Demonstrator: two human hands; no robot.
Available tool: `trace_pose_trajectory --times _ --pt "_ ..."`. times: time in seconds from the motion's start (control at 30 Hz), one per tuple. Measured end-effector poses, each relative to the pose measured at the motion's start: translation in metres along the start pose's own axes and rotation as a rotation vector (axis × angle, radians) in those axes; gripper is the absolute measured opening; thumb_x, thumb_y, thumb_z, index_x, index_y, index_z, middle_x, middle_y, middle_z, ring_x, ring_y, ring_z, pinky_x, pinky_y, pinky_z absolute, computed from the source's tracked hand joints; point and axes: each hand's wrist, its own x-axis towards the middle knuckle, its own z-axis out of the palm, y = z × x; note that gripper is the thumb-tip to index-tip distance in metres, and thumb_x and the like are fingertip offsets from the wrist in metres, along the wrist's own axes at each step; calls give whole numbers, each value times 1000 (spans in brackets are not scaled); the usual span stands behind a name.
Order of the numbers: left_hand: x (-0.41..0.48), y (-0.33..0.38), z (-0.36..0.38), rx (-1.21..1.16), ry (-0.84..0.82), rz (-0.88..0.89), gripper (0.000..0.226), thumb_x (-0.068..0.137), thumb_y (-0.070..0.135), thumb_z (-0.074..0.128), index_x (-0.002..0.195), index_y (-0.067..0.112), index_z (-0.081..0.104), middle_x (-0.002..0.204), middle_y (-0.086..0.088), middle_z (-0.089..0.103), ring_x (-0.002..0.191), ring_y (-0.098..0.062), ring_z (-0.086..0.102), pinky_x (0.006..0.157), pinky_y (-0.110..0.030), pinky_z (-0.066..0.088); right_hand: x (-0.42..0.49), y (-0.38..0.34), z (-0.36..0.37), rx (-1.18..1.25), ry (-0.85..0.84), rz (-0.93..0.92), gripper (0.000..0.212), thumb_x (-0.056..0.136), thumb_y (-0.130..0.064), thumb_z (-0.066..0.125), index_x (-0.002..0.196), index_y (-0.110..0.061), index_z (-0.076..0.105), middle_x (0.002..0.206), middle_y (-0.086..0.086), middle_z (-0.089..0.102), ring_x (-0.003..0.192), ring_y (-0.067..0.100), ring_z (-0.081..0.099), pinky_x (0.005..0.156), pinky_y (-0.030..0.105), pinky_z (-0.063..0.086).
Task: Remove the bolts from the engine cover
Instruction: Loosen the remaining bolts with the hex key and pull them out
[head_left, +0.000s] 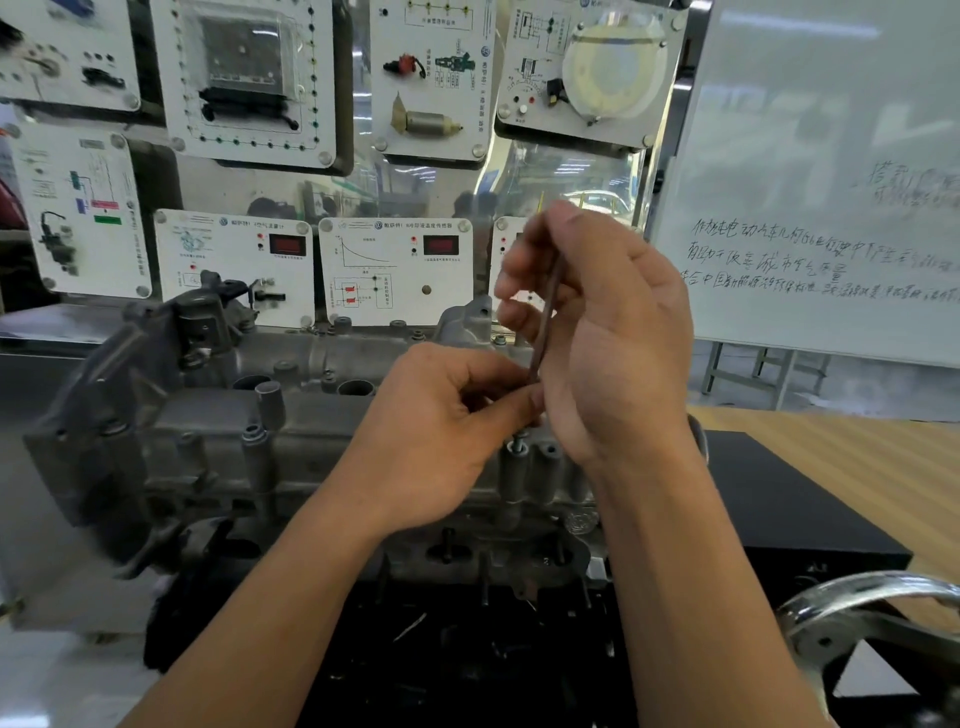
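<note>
A grey cast engine cover (218, 431) lies across the middle of the head view on a stand. My right hand (602, 332) holds a thin dark hex key (545, 317) upright, fingers curled round its upper part. My left hand (441, 436) pinches the key's lower end just above a bolt (518, 443) that stands in a boss at the cover's near right edge. The key's tip is hidden behind my fingers. Further bolts (328, 375) sit along the cover's far edge.
Training panels (395, 270) with gauges and diagrams stand upright behind the engine. A whiteboard (821, 208) with writing stands at the right. A black box (800, 499) sits on a wooden bench at right, and a chrome handwheel (872, 618) juts in at the lower right.
</note>
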Motion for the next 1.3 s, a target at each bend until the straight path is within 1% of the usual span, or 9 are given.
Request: trace_pose_trajectory --times 0.2,0.37,0.47,0.6,0.7,0.83,1.03,1.17,1.3 --pt "0 -3 -1 -8 -3 -2 14 89 25 65 94 23 78 80 4 76 72 -22 69 65 -40 58 2 2 -5 239 85 148 25 103 -27 48 99 -9 64 74 5 72 52 11 60 49 21 50" --pt "1 -5 -1 -47 -21 -6 14 89 25 64 93 24 78 79 4 75 69 -24 65 62 -37 55 3 4 -2 171 150 113 12 98 -21 59 96 -12 67 65 4 67 38 10 49 39 18 40" --pt "0 -2 -3 -67 -38 9 14 92 22 64 95 24 78 80 7 75 67 -12 65 62 -27 52 2 6 0 49 85 62 28 101 -29 54 85 -15 72 66 4 66 37 11 45 39 19 36" --pt "0 -1 0 -26 -17 16 12 93 17 67 94 22 78 80 4 76 69 -32 66 60 -41 56 2 1 0 -5 -55 54 30 91 -40 63 65 -23 65 64 -2 57 47 8 42 44 19 35" --pt "0 0 2 -13 -3 26 12 92 18 68 91 23 78 77 6 75 66 -30 65 60 -39 55 1 0 -1 36 -78 14 24 82 -32 71 61 -27 60 59 -6 51 53 8 42 51 19 40" --pt "0 -1 1 -24 -3 28 12 92 17 68 94 23 78 79 0 76 68 -41 64 59 -53 52 2 3 -3 164 -40 52 21 91 -24 61 72 -20 68 67 -2 64 56 10 52 53 21 44" --pt "1 -3 -1 -20 -27 6 12 91 19 68 95 24 77 81 5 76 74 -22 70 67 -42 59 4 5 -9 342 11 167 22 103 -23 46 98 -10 64 74 2 72 53 8 59 49 18 48" --pt "1 -6 -4 -72 -52 -6 13 90 22 66 96 23 77 83 -1 76 75 -31 69 65 -38 57 4 4 -5 243 65 146 17 101 -16 53 93 -10 67 62 1 64 40 7 48 38 18 39" --pt "1 -7 -4 -89 -47 -2 13 90 25 67 97 26 78 83 -2 76 74 -36 66 64 -42 56 2 6 -2 106 -25 91 32 101 -32 50 80 -16 69 59 -2 52 42 9 36 42 21 30"
